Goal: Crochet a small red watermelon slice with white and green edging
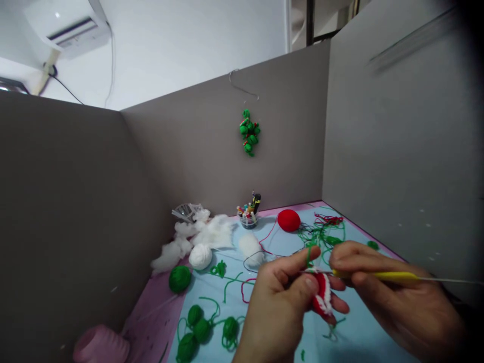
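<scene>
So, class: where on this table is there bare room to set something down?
Mostly bare: the pink strip between the pink cone and the green ball nearest the white ball; and the blue sheet showing below the right hand. Crowded: back left, with stuffing; back right, with tangled yarn and the red ball.

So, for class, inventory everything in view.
table: one, blue, pink, below
panels: three, grey, around table
air conditioner: one, white, upper left
hanging cluster: one, mostly green, back panel
pen cup: one, clear, back
stuffing: uncounted, white, back left
yarn balls: several, green, red, white, table
loose yarn: uncounted, mostly green, table
ridged object: one, pink, near left
crochet: one, red, white, held
hook: one, yellow, held
left hand: one, on crochet
right hand: one, on hook
</scene>
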Motion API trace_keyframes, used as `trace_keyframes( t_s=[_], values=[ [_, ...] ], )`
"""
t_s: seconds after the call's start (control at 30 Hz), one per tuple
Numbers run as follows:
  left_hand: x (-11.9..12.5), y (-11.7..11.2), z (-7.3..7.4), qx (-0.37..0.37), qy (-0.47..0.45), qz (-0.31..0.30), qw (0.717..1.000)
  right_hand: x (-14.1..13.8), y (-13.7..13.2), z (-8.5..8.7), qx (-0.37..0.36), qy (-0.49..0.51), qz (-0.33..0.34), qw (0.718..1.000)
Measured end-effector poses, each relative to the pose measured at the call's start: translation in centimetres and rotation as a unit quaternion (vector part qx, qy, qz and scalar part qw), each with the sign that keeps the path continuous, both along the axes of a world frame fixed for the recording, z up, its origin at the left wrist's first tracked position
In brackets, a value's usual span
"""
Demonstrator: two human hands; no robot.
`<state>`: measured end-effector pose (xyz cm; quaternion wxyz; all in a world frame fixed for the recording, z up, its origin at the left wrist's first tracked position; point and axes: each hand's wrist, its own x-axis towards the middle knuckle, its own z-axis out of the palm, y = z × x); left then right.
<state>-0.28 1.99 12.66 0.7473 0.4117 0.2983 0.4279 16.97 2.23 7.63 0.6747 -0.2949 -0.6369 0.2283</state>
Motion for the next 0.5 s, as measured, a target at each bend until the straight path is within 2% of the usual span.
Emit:
trace_keyframes(
  t_s=[0.13, 0.27, 0.5],
  values=[
    [0.3, 0.0, -0.3, -0.009, -0.017, 0.028, 0.999, -0.6, 0.0, 0.4, -0.037, 0.042, 0.012, 0.998],
    [0.4, -0.2, -0.1, -0.007, 0.008, 0.073, 0.997, -1.0, 0.1, 0.4, -0.037, 0.078, -0.013, 0.996],
    [0.7, -0.3, 0.8, -0.024, 0.009, 0.089, 0.996, -1.1, -0.2, 0.4, 0.028, -0.014, -0.045, 0.998]
  ],
)
